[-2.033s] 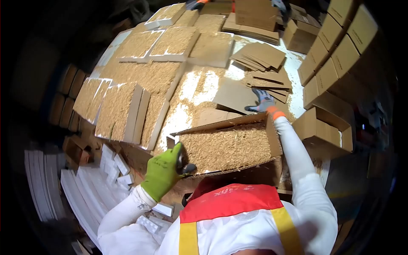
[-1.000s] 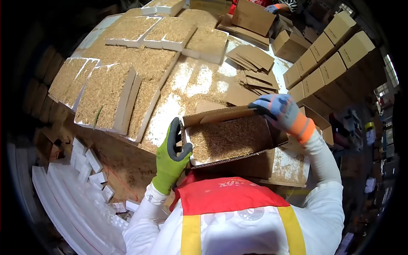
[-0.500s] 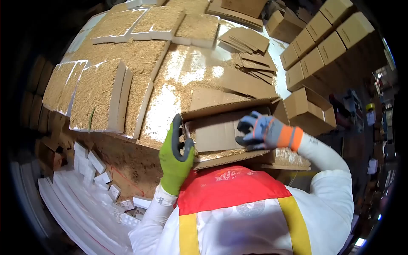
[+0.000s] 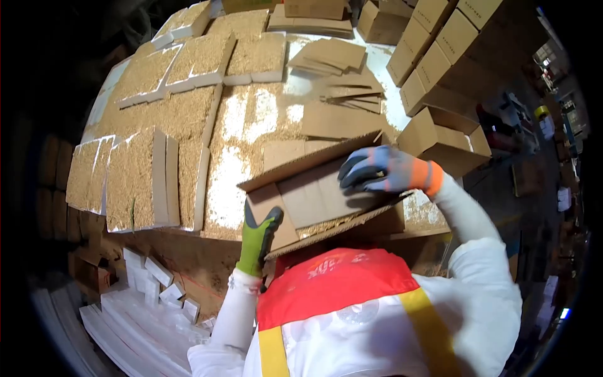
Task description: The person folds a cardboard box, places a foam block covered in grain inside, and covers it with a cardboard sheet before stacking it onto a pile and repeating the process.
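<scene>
The left hand, in a green glove, clamps the near-left corner of the box, thumb over the top edge and fingers underneath. The right hand, in a grey and orange glove, lies flat with fingers spread on the inner flaps, pressing them down and gripping nothing.

The box sits between the two hands, against the person's chest, at the near edge of the table. Its long axis runs from the left hand up and to the right, towards the right hand. The far outer flap stands raised just beyond the right fingertips; the near flap juts out below the right wrist. The right hand is the nearer to both.

Beyond the far flap lie loose cardboard sheets; left of the left hand stand straw-filled trays.

The box's contents are covered by the flaps, apart from a thin strip of straw at the near edge. The left fingers under the box cannot be seen.
</scene>
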`<state>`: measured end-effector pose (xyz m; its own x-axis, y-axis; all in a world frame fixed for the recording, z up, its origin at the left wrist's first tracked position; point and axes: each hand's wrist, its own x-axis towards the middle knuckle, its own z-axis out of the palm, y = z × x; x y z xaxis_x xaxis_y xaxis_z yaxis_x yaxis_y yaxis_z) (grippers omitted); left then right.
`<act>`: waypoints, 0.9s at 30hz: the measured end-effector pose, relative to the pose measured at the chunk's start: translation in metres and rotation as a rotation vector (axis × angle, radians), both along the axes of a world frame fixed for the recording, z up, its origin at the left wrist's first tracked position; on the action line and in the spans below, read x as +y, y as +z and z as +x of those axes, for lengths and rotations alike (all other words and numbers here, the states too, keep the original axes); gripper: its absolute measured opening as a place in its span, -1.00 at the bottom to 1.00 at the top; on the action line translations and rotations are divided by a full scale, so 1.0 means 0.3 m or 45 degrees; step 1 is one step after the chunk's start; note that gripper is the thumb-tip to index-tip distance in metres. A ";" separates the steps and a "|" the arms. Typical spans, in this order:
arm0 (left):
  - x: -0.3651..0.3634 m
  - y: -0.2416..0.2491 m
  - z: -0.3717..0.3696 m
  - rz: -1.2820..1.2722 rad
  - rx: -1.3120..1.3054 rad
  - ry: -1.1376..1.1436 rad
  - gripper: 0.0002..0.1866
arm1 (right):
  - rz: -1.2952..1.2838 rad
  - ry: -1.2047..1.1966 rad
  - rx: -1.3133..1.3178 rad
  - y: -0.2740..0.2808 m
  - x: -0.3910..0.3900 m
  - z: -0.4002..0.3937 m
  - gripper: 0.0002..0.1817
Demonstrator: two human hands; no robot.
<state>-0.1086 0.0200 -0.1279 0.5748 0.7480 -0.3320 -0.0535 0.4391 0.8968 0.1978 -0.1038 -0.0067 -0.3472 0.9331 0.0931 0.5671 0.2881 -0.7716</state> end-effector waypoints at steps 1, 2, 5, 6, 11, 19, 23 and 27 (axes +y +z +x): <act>-0.008 0.002 0.000 0.005 -0.017 0.030 -0.32 | 0.108 -0.250 0.097 0.091 -0.035 -0.001 -0.70; -0.013 0.003 -0.017 0.114 0.067 -0.059 -0.34 | 0.026 -0.540 0.279 0.134 -0.084 -0.004 -0.73; 0.017 -0.008 -0.059 -0.063 -0.060 -0.238 -0.25 | 0.045 -0.502 -0.102 0.135 -0.074 -0.037 -0.66; 0.022 0.021 -0.044 0.001 -0.140 -0.217 -0.43 | 0.123 -0.347 -0.223 0.106 -0.032 -0.074 -0.58; 0.078 -0.133 -0.133 0.126 0.127 -0.303 -0.40 | 0.357 -0.053 -1.125 -0.039 0.135 -0.221 -0.69; -0.010 -0.016 -0.054 0.010 0.112 -0.139 -0.31 | 0.314 0.090 -0.798 0.049 0.023 -0.124 -0.72; 0.021 -0.069 -0.048 -0.030 0.147 -0.175 -0.25 | 0.123 0.214 -0.954 -0.024 0.001 -0.154 -0.56; 0.010 -0.050 -0.017 -0.009 0.008 -0.129 -0.25 | -0.034 0.144 -0.523 -0.043 0.025 -0.118 -0.45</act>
<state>-0.1138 0.0229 -0.1429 0.6452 0.6839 -0.3405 -0.0031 0.4480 0.8940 0.1625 -0.0964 -0.0196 -0.4507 0.8873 -0.0982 0.7950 0.3490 -0.4961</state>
